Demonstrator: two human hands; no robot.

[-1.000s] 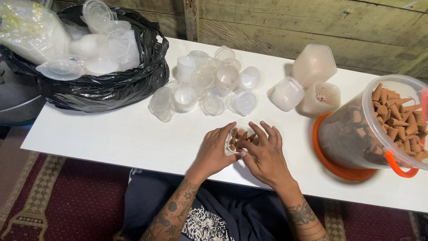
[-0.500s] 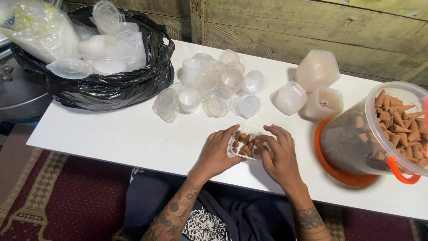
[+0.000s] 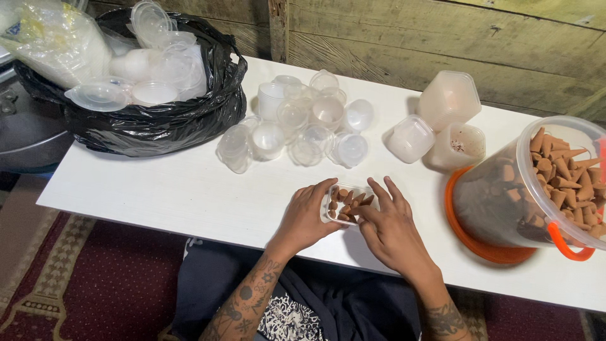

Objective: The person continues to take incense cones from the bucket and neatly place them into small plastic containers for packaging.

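Note:
A small clear plastic box (image 3: pixel 349 202) full of brown cones rests on the white table (image 3: pixel 164 189) near its front edge. My left hand (image 3: pixel 306 218) grips the box's left side. My right hand (image 3: pixel 385 227) lies over its right side, fingertips touching the cones inside. To the right, a large clear tub (image 3: pixel 536 183) with an orange base and handle leans on its side, packed with the same brown cones.
A heap of small clear round cups (image 3: pixel 303 123) lies at mid-table. Three frosted square containers (image 3: pixel 445 123) stand beside the tub. A black bag (image 3: pixel 158 117) of lids and cups fills the left end. A wooden wall runs behind.
The view has drifted slightly; my hands and the small box stay at the table's front edge. My right fingers have spread over the cones in the box.

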